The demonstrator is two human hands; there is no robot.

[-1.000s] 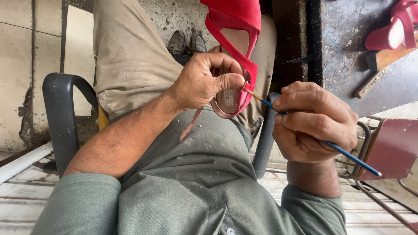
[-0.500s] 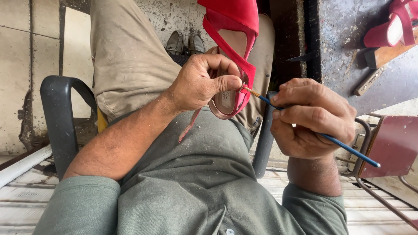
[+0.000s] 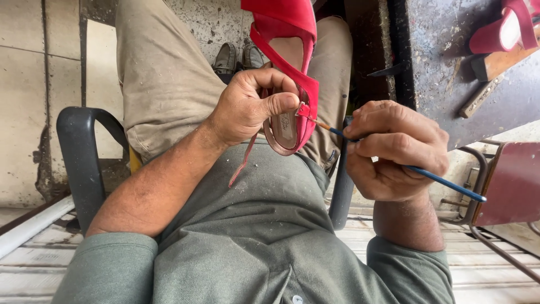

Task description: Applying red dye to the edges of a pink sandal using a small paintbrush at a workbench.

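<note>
My left hand (image 3: pixel 253 107) grips the heel end of a red strappy sandal (image 3: pixel 289 62), thumb pressed by its small buckle. The sandal's tan insole faces me and a thin red strap hangs down over my green shirt. In my right hand (image 3: pixel 394 149) is a thin blue-handled brush (image 3: pixel 444 181), held like a pen. Its tip touches the sandal's side strap just beside my left thumb. I sit in a dark plastic chair (image 3: pixel 84 163) with my legs in tan trousers stretched out ahead.
A dark metal workbench (image 3: pixel 450 73) stands at the right with another red shoe (image 3: pixel 500 31) and a wooden tool on it. A dark red metal-framed chair (image 3: pixel 509 186) is at the lower right. Tiled floor lies to the left.
The brush tip has stayed at the sandal's strap with only small shifts. My hands and the sandal have barely moved.
</note>
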